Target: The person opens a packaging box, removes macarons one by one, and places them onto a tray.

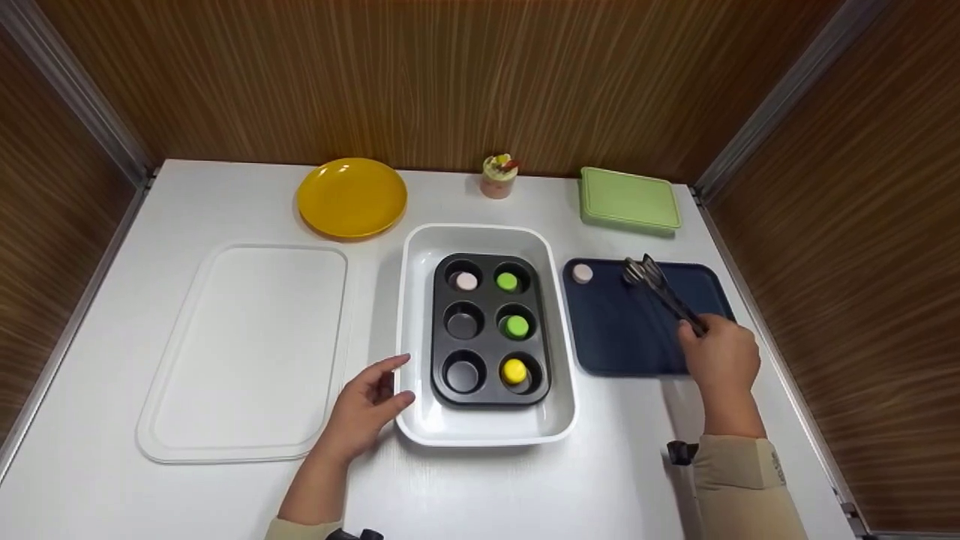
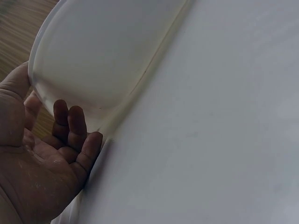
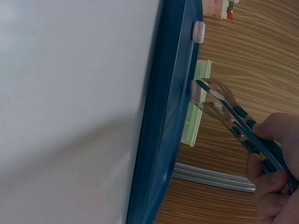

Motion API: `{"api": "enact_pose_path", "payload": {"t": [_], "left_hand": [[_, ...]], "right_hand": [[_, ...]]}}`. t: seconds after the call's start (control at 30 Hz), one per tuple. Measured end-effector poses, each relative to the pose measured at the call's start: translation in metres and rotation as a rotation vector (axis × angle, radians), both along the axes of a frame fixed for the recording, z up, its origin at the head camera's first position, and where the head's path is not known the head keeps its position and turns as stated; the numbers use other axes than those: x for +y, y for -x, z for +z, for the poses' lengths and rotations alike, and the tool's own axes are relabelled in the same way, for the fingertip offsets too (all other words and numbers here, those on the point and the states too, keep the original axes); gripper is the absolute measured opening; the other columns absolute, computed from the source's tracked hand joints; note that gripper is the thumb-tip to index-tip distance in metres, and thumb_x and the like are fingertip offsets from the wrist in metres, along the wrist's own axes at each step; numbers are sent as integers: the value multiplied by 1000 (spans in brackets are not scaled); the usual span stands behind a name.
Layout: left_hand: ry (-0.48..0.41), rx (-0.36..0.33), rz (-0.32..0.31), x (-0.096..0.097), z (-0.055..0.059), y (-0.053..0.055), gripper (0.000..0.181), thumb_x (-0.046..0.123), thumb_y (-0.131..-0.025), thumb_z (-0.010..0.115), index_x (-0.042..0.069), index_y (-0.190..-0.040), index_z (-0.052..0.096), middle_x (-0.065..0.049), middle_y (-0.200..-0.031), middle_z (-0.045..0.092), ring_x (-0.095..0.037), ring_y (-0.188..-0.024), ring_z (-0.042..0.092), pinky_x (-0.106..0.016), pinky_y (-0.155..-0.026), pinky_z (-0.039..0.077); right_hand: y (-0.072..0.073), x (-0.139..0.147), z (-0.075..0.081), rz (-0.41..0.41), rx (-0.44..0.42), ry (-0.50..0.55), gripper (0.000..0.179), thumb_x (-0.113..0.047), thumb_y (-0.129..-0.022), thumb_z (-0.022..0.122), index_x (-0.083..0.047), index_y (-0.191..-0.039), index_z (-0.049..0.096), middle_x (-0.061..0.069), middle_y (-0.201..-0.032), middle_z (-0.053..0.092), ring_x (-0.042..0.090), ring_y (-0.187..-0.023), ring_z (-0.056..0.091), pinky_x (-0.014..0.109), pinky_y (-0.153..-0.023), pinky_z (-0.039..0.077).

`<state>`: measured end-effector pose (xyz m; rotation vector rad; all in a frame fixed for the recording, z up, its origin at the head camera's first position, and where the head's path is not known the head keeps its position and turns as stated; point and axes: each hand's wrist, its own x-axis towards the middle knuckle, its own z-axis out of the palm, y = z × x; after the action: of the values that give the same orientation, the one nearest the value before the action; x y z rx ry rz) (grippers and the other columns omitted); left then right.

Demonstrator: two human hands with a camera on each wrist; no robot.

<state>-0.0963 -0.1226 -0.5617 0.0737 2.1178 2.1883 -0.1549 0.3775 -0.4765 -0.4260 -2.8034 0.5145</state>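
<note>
Wood-grained walls (image 1: 315,82) stand around the white table (image 1: 615,469) where we work. On its left lies a flat white panel (image 1: 247,352); mid-table sits a white basin (image 1: 480,424), with a navy tray (image 1: 622,330) just to its right. Inside the basin we have a dark muffin tin (image 1: 491,341). Farther back are a yellow plate (image 1: 352,197) and, on the right, a green box (image 1: 631,199). Our left hand (image 1: 364,409) hooks thumb and forefinger over the basin's left rim. Our right hand (image 1: 721,356) grips the tongs (image 1: 671,298) above the tray. Near the back wall stands a dessert cup (image 1: 499,177). In the tin's right-hand cups we see two green discs (image 1: 517,327) and, nearest us, a yellow disc (image 1: 514,371); a pink disc (image 1: 466,281) lies in the far-left cup. Another pink disc (image 1: 582,273) rests at the tray's far-left corner, and a third pink disc (image 3: 196,93) between the tong tips; whether they squeeze it, we cannot tell.
</note>
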Motion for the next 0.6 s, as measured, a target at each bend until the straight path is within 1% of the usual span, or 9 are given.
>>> {"api": "enact_pose_path", "payload": {"t": [0.17,0.27,0.4,0.6], "left_hand": [[-4,3,-9,1,-1,0,51,-7,-90,78,-5,-139,64,-22,-148,56,-3,-130,50,-17,-109,40],[-1,11,-12,0,0,-1,51,-6,-91,79,-5,-139,64,-21,-142,59,-8,-120,53,-18,-104,43],[0,21,-17,0,2,-1,51,-6,-91,79,-5,-139,64,-20,-128,61,-17,-106,52,-21,-95,45],[8,14,-11,-1,1,-1,51,-6,-91,79,-5,-139,64,-19,-131,61,-17,-112,53,-19,-99,45]], "right_hand": [[1,1,-3,-6,-9,6,33,-24,-100,66,4,-114,76,31,-108,73,54,-96,68,66,-77,52],[1,1,-4,-1,-19,9,34,-24,-101,66,5,-116,76,31,-110,73,54,-98,68,66,-79,53],[2,2,-4,-1,-34,15,35,-24,-102,65,5,-117,75,32,-112,73,55,-100,68,66,-81,53],[4,3,-4,-21,-40,23,39,-28,-101,65,7,-118,74,33,-111,72,55,-100,67,66,-81,52]]}}
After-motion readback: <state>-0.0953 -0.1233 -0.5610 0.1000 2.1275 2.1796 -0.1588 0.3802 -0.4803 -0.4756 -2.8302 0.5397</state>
